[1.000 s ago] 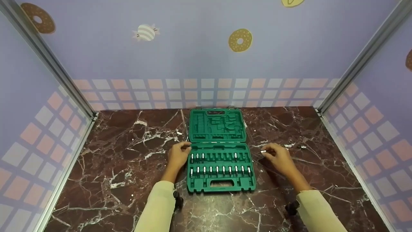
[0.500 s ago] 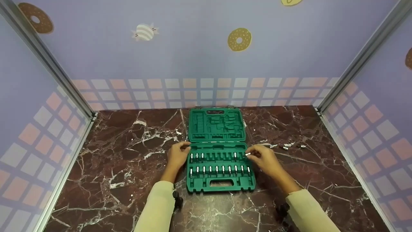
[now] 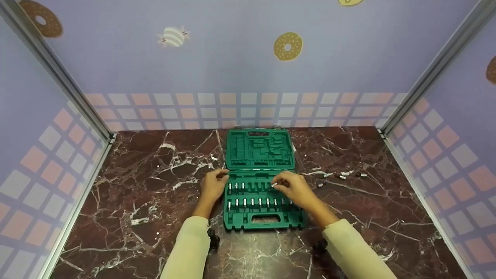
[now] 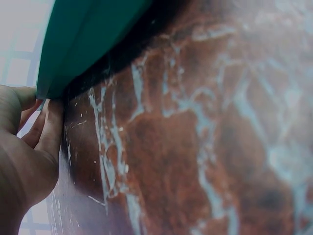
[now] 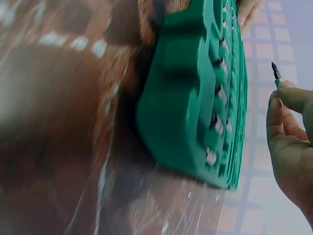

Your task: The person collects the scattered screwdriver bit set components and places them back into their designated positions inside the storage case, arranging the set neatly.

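A green plastic tool case lies unfolded on the marble-patterned table, its moulded lid at the back. Silver screwdriver bits fill much of the front row of slots; several more stand at the left of the back row. My left hand holds the case's left edge between thumb and fingers near the hinge. Over the back row, my right hand pinches a screwdriver bit between thumb and fingertips. The right wrist view shows its dark pointed tip sticking out, above the case. My right hand hides the right-hand slots.
Several loose bits lie on the table right of the case, one closest to it and another farthest out. Patterned panels enclose the table at the back and on both sides.
My right hand has moved left with the bit, from the table beside the case to over the back row of slots. My left hand has stayed at the case's edge.
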Tool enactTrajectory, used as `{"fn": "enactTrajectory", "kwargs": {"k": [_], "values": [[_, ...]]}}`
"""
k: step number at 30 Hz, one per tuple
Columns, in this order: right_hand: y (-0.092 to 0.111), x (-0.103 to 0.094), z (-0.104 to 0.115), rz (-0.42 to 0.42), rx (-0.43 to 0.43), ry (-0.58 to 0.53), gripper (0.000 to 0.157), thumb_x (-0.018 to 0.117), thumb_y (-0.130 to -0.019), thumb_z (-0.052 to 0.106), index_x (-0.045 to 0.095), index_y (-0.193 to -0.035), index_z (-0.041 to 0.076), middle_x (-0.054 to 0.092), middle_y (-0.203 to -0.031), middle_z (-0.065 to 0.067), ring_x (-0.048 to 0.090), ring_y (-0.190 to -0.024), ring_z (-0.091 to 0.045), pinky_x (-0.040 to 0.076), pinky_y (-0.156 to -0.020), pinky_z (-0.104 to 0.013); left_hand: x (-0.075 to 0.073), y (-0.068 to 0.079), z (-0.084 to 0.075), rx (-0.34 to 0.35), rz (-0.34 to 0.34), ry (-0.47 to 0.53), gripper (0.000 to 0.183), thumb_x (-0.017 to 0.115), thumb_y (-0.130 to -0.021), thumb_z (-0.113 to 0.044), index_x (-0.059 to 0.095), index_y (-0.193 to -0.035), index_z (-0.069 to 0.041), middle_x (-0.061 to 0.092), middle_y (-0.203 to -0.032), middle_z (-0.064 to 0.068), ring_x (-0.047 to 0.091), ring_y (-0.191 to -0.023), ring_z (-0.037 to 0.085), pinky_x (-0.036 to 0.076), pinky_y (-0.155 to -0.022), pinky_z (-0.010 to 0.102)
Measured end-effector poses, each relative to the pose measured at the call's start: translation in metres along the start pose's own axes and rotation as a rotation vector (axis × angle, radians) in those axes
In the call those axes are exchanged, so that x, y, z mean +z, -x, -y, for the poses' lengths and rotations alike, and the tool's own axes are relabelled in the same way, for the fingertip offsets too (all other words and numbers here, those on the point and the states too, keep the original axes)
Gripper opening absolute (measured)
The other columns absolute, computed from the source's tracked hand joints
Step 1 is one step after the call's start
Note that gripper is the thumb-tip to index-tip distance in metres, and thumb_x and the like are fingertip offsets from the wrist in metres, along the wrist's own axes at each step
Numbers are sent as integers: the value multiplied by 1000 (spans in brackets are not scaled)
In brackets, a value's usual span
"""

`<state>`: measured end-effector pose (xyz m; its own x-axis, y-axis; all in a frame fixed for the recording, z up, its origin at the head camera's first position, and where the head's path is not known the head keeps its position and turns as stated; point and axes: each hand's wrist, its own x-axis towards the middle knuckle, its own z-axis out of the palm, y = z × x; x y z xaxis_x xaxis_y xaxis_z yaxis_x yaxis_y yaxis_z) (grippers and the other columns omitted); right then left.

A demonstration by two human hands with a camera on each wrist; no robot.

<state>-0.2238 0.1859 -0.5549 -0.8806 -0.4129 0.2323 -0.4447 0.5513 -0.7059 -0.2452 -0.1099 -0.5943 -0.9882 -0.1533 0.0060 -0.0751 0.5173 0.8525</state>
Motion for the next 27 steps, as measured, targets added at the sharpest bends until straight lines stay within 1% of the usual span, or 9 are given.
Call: {"fn": "enactTrajectory", "kwargs": {"k": [5, 9, 14, 20, 27], "values": [[-10, 12, 9, 65, 19, -15, 13, 73, -95, 10, 77, -108, 9, 71, -103, -2, 67, -88, -14, 58, -76, -30, 0, 0, -1, 8, 0, 0, 18, 71, -99, -16, 79, -115, -15, 77, -106, 6, 72, -101, 28, 56, -89, 48], [-18, 20, 15, 101, 17, -16, 14, 71, -97, 8, 76, -110, 6, 71, -106, -5, 69, -94, -19, 59, -79, -34, 0, 0, -1, 4, 5, 7, 19, 70, -99, -16, 79, -116, -15, 77, -107, 5, 71, -103, 27, 55, -90, 48], [-29, 30, 19, 124, 5, -13, 15, 70, -97, 7, 76, -111, 7, 72, -110, -8, 71, -98, -22, 60, -83, -39, -1, 0, 0, 5, 2, -2, 19, 70, -99, -17, 79, -116, -16, 77, -106, 4, 71, -102, 26, 55, -91, 48], [-38, 42, 20, 159, 22, 11, 15, 70, -98, 8, 74, -112, 6, 73, -108, -8, 72, -97, -21, 60, -83, -37, -1, 0, 0, 15, -10, -8, 19, 70, -99, -15, 78, -116, -14, 77, -105, 6, 71, -100, 27, 53, -91, 50], [-46, 49, 26, 170, 76, 31, 11, 71, -98, 7, 72, -109, 8, 74, -104, -8, 72, -96, -21, 60, -83, -38, 0, 0, 0, 7, -7, -11, 19, 72, -98, -17, 79, -115, -15, 77, -106, 5, 72, -101, 27, 55, -91, 48]]}}
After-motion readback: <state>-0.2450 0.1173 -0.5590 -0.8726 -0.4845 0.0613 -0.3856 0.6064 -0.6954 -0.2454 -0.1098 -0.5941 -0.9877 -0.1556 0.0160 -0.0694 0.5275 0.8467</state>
